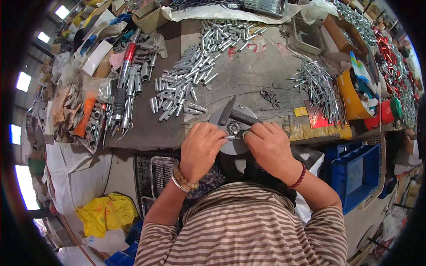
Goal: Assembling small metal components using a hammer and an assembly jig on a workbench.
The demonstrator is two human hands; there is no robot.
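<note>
Both of my hands are close together over a round grey metal disc point(242, 148) at the table's front edge. My left hand point(202, 144) pinches a small silver metal tube point(230, 138) between thumb and fingertips. Facing it, my right hand point(271, 146) has its fingers closed beside the tube's other end; what they hold is hidden. A hammer point(244, 117) lies across the disc, its head to the left and its dark handle running behind my right hand. In front of the hammer head, a small round knob-like metal fitting point(234, 127) sits on the disc.
Loose silver tubes point(191, 73) spread over the table's middle. Thin metal rods point(317, 86) and small dark pins point(270, 97) lie at right, near a yellow container point(348, 95). Larger tools point(122, 84) crowd the left. Blue crates point(357, 175) stand below the table.
</note>
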